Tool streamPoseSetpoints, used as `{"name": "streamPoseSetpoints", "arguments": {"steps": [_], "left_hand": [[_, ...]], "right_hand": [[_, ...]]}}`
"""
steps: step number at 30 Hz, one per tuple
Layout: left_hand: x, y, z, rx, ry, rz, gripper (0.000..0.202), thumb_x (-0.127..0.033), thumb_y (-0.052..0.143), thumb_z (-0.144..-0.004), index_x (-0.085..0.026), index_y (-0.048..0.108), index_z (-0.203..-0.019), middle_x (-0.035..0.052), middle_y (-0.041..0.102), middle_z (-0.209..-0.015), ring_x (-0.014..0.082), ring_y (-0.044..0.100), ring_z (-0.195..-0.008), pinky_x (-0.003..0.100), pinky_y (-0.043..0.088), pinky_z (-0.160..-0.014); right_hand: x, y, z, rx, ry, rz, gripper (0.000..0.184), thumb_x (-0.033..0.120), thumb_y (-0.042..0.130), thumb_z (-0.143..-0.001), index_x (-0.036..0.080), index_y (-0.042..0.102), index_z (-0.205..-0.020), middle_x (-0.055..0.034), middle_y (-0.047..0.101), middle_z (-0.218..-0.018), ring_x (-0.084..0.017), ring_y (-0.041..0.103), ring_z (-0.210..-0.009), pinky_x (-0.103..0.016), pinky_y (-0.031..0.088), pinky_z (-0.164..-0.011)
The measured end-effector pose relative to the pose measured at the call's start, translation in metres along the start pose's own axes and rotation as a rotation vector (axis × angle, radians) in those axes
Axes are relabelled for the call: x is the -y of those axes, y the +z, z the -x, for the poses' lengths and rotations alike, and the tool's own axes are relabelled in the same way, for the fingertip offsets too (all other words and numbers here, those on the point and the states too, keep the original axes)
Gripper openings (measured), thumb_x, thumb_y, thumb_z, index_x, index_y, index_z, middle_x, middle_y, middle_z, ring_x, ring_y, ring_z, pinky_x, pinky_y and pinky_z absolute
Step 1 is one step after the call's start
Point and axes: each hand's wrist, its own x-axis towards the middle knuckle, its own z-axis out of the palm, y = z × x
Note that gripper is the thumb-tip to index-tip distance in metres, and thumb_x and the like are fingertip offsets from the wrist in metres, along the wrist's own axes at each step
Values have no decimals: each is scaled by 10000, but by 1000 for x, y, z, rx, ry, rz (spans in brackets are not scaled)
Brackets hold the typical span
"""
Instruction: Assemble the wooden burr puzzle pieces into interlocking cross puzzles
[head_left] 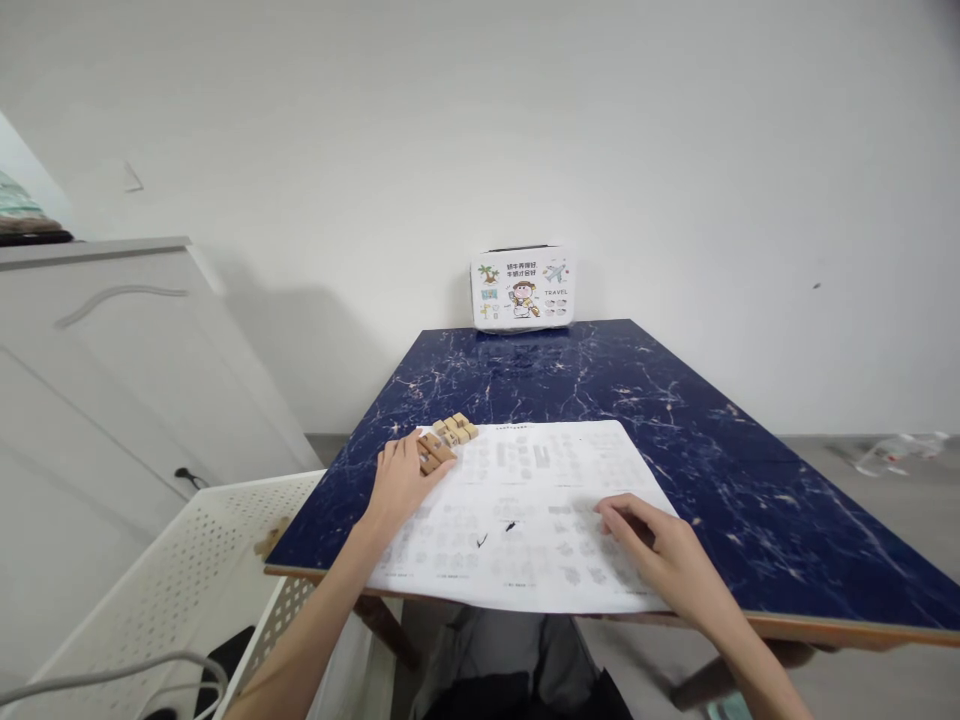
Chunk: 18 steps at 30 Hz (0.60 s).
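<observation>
While in left hand's (397, 472) grip, brown blocks (437, 450) lengthwise nearward-right; right hand (656, 545) loose

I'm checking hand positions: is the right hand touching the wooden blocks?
Apart. The head view shows white paper plainly between the right hand and the wooden blocks, which are by the left hand.

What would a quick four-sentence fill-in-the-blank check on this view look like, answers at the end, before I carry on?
1. The person's ____ hand touches the brown wooden blocks.
2. The white rectangular printed case stands at the ____ end of the blue marbled table.
3. The English word printed on the case's front reads ____.
4. Of the two side edges of the white printed sheet, the right hand is nearer the ____ one.

Missing words: left; far; TRAVEL; right.
</observation>
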Motion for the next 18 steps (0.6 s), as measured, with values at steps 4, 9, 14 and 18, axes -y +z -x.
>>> {"name": "streamPoseSetpoints", "arguments": {"steps": [4, 9, 14, 18], "left_hand": [[-1, -5, 4, 24, 11, -5, 754, -630, 616, -879, -159, 472, -1449, 182, 638, -1362, 379, 534, -1273, 478, 384, -1068], [1, -11, 11, 55, 48, -48, 762, -630, 594, -894, -138, 455, -1459, 198, 609, -1402, 380, 514, -1302, 471, 369, -1081], [-2, -13, 19, 77, 87, -54, 723, -598, 596, -914, -127, 466, -1447, 208, 591, -1424, 378, 504, -1302, 483, 372, -1078], [-12, -14, 27, 66, 136, -31, 705, -601, 612, -912, -143, 484, -1432, 195, 592, -1415, 376, 508, -1287, 488, 386, -1071]], "right_hand": [[0, 0, 0, 9, -12, -8, 404, 552, 477, -1015, 227, 703, -936, -44, 747, -832, -216, 676, -763, -277, 504, -691], [0, -1, 0, 20, -9, -19, 397, 542, 467, -1024, 227, 695, -940, -41, 738, -835, -209, 666, -740, -275, 487, -678], [1, -1, -1, 24, -1, -14, 392, 538, 461, -1024, 231, 686, -929, -37, 730, -830, -210, 652, -735, -282, 477, -684], [2, -1, -1, 23, 4, -8, 385, 537, 468, -1017, 233, 687, -929, -37, 731, -830, -209, 652, -736, -284, 472, -678]]}}
